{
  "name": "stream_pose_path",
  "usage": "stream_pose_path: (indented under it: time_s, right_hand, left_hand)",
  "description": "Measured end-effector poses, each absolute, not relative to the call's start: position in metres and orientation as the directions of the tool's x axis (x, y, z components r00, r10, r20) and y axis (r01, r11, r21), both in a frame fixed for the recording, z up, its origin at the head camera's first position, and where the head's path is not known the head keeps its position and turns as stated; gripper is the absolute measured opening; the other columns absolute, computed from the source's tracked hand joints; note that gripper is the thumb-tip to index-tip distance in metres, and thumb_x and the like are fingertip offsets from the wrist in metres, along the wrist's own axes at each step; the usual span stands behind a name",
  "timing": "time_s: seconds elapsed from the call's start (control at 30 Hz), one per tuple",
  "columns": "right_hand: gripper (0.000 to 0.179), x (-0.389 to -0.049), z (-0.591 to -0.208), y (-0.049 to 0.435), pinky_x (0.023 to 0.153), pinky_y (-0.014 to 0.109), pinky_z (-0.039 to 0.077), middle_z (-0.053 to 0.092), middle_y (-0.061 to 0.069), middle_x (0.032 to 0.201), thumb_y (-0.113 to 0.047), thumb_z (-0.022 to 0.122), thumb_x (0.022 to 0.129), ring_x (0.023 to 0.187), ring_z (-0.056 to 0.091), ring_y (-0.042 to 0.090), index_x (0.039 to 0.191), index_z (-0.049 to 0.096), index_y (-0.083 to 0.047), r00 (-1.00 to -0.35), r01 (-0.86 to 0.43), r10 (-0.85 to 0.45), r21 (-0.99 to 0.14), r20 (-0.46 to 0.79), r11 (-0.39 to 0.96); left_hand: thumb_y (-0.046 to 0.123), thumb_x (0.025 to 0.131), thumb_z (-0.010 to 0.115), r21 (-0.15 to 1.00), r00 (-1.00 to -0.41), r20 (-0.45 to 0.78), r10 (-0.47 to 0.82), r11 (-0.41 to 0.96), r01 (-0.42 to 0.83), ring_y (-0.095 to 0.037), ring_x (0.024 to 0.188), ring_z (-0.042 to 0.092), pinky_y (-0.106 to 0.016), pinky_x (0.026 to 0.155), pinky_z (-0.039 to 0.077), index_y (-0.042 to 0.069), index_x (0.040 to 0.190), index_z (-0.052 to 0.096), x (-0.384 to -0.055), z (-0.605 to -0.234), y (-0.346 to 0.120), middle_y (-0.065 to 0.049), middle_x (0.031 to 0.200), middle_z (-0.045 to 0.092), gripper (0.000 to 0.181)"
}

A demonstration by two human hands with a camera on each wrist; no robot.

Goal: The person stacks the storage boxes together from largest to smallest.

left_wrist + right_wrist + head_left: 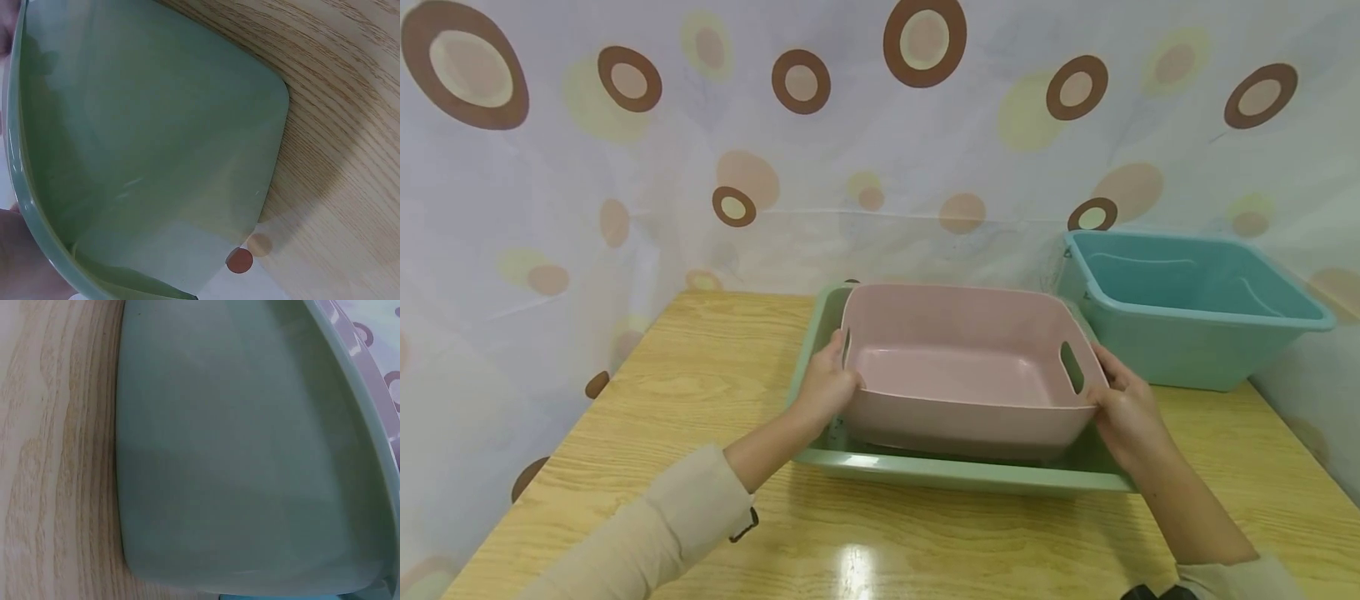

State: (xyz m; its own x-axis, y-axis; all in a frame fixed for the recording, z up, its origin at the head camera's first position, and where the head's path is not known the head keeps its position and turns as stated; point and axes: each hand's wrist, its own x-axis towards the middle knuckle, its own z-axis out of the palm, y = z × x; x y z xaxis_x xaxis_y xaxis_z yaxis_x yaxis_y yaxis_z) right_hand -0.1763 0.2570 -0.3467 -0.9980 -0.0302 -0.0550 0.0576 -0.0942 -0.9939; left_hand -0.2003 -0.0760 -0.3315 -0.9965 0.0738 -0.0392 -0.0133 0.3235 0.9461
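Observation:
A pink storage bin (958, 429) with an oval handle hole at each end sits inside a larger green basin (955, 473). My left hand (829, 382) grips the bin's left end by its handle, thumb over the front corner of the rim. At the opposite end my right hand (1133, 417) holds the bin near the right handle hole, thumb on the rim. The bin's inside is bare. In the left wrist view the green basin (169, 125) fills much of the frame, with part of the left hand (28, 256) at the edge. The right wrist view shows the basin's outer wall (237, 444).
A teal tub (1157, 346) stands at the back right, close beside the green basin. Everything rests on a wood-grain table (700, 375). Behind it hangs a white cloth (850, 167) patterned with circles, which also borders the sides.

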Motion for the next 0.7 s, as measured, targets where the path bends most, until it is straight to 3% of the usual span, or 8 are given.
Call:
stream_pose_path:
  time_s: [0.3, 0.33, 0.57, 0.7]
  right_hand:
    - [0.081, -0.1759, -0.3513, 0.2583, 0.084, 0.003, 0.038, -0.009, 0.012, 0.156, 0.018, 0.033, 0.079, 0.143, 0.001, 0.022, 0.148, -0.004, -0.003, -0.998, 0.052, -0.033, -0.995, -0.050, -0.081]
    - [0.081, -0.1761, -0.3517, 0.2584, 0.088, 0.004, 0.037, -0.009, 0.012, 0.156, 0.018, 0.034, 0.079, 0.143, 0.000, 0.022, 0.148, -0.005, -0.003, -0.998, 0.053, -0.035, -0.996, -0.050, -0.072]
    - [0.084, -0.1786, -0.3546, 0.2601, 0.084, 0.003, 0.035, -0.013, 0.014, 0.155, 0.020, 0.030, 0.075, 0.142, -0.005, 0.027, 0.146, -0.009, -0.001, -0.997, 0.031, -0.075, -0.998, -0.027, -0.054]
    - [0.085, -0.1779, -0.3542, 0.2590, 0.090, 0.006, 0.033, -0.015, 0.014, 0.154, 0.020, 0.031, 0.074, 0.142, -0.008, 0.027, 0.146, -0.010, 0.000, -0.996, 0.042, -0.082, -0.999, -0.040, -0.028]
  left_hand:
    - [-0.006, 0.067, 0.051, 0.941, -0.994, -0.050, 0.093, 0.338, -0.016, -0.029, 0.143, 0.010, -0.044, 0.115, 0.016, -0.006, 0.145, 0.016, -0.1995, -0.3329, -0.0779, -0.015, 0.155, 0.012, 0.085]
    - [-0.007, 0.067, 0.051, 0.940, -0.995, -0.049, 0.091, 0.341, -0.015, -0.029, 0.143, 0.010, -0.045, 0.115, 0.016, -0.006, 0.144, 0.016, -0.1994, -0.3330, -0.0780, -0.015, 0.155, 0.012, 0.085]
    - [-0.007, 0.066, 0.051, 0.932, -0.995, -0.044, 0.084, 0.363, -0.011, -0.029, 0.142, 0.013, -0.045, 0.114, 0.020, -0.006, 0.144, 0.018, -0.1995, -0.3358, -0.0786, -0.015, 0.154, 0.015, 0.084]
    - [-0.006, 0.067, 0.050, 0.927, -0.995, -0.042, 0.090, 0.375, -0.005, -0.029, 0.142, 0.014, -0.046, 0.114, 0.021, -0.005, 0.145, 0.018, -0.1999, -0.3380, -0.0794, -0.014, 0.154, 0.015, 0.084]
